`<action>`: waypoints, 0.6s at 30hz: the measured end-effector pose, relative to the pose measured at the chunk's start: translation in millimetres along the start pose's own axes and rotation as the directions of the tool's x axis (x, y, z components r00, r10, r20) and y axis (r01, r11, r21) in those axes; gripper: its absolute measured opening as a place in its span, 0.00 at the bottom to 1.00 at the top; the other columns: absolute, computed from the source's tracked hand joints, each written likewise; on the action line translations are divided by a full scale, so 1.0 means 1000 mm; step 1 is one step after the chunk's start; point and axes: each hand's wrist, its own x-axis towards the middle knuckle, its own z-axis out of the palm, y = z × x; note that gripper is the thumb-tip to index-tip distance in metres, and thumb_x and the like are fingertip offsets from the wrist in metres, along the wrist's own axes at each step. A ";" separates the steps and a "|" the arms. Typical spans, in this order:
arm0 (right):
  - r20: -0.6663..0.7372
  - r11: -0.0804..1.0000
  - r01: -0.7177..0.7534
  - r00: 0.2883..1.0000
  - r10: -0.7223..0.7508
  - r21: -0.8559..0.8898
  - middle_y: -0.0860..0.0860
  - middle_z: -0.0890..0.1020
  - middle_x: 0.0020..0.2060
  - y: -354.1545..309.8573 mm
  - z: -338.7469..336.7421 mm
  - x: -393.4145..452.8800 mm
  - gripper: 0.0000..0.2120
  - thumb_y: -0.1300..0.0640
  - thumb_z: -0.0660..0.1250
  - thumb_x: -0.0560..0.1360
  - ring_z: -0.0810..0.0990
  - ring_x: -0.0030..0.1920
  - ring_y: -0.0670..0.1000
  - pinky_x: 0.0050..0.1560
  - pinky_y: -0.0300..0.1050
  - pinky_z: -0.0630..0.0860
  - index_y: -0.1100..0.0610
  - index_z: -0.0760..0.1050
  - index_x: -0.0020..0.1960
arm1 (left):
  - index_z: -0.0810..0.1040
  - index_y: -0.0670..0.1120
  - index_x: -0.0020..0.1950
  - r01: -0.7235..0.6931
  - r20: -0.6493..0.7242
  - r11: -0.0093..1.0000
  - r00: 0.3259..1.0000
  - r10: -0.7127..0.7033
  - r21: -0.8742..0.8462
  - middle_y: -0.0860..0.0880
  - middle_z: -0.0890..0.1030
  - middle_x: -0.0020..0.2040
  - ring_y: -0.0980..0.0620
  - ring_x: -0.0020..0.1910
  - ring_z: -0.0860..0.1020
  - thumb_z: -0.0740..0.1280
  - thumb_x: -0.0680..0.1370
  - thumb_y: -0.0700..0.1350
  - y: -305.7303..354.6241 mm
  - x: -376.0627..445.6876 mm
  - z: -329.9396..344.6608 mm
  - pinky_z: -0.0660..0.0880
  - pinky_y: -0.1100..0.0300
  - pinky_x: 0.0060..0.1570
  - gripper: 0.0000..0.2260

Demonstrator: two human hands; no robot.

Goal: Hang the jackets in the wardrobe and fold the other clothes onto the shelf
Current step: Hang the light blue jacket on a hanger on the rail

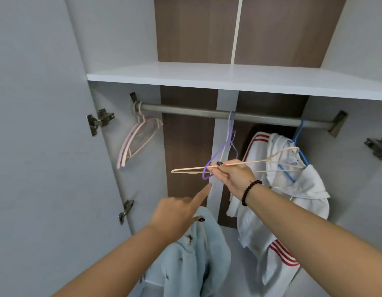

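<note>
The right hand [229,176] reaches forward with the wrist level, a dark bead bracelet [250,192] round it, and its thumb and fingers pinch the thin wire of a cream hanger [239,163] that lies almost flat, its long bar running out to both sides of the fingers. A purple hanger [220,157] hangs from the grey metal rail [207,113] right at those fingertips; whether the fingers also catch its loop is hard to tell. The left hand [177,213] is raised below, index finger stretched straight toward the purple loop without touching it, the other fingers curled round the soft, fleecy light blue jacket [198,254] that droops beneath the palm. To the right of the gripping fingers a smooth white jacket [269,221] with red stripes hangs on a blue hanger [299,151] near the rail's end bracket. Far to the left of the fingers, pale pink hangers [138,140] dangle against the side wall, and the stretch of rail between them and the purple one is bare. Above the hands runs the flat white shelf [228,79] with a square front edge.
</note>
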 end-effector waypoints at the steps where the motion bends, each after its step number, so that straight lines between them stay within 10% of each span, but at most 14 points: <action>1: 0.026 1.000 0.005 1.000 -0.004 -0.026 0.66 0.82 0.48 -0.001 -0.001 0.002 0.07 0.72 0.61 0.77 0.85 0.45 0.57 0.42 0.42 0.82 0.69 0.72 0.54 | 0.69 0.52 0.74 0.006 0.024 0.999 1.000 -0.007 0.038 0.52 0.73 0.26 0.54 0.23 0.60 0.76 0.66 0.61 0.003 0.008 -0.002 0.55 0.64 0.24 0.39; 3: 0.074 0.996 0.017 0.997 -0.010 -0.092 0.66 0.82 0.48 -0.005 -0.004 0.007 0.07 0.72 0.62 0.76 0.85 0.47 0.58 0.46 0.44 0.82 0.69 0.72 0.54 | 0.73 0.50 0.71 0.018 0.034 0.997 0.999 -0.020 0.080 0.53 0.70 0.23 0.54 0.21 0.57 0.79 0.62 0.61 0.007 0.024 0.003 0.55 0.64 0.22 0.40; 8: 0.151 0.977 0.055 0.988 -0.023 -0.207 0.62 0.84 0.45 -0.016 -0.017 0.016 0.04 0.70 0.65 0.75 0.85 0.47 0.58 0.45 0.43 0.82 0.64 0.72 0.44 | 0.46 0.52 0.79 0.070 0.051 0.997 0.996 -0.073 0.045 0.51 0.73 0.33 0.50 0.27 0.69 0.67 0.76 0.59 0.007 0.052 0.038 0.64 0.60 0.29 0.40; 12: 0.157 0.982 0.087 0.986 -0.060 -0.167 0.64 0.84 0.45 -0.016 -0.018 0.020 0.05 0.71 0.64 0.75 0.85 0.47 0.59 0.49 0.47 0.82 0.64 0.71 0.44 | 0.80 0.45 0.63 0.190 0.042 0.979 0.980 -0.193 0.070 0.52 0.70 0.20 0.50 0.15 0.68 0.83 0.55 0.57 0.001 0.063 0.036 0.56 0.67 0.20 0.39; 18: 0.129 0.980 0.112 0.988 -0.091 -0.165 0.64 0.83 0.47 -0.023 -0.013 0.029 0.06 0.71 0.64 0.76 0.85 0.46 0.57 0.48 0.45 0.82 0.68 0.72 0.52 | 0.82 0.46 0.56 0.256 0.005 0.961 0.966 -0.258 0.107 0.50 0.70 0.19 0.47 0.15 0.70 0.84 0.53 0.54 -0.023 0.063 0.039 0.56 0.66 0.19 0.33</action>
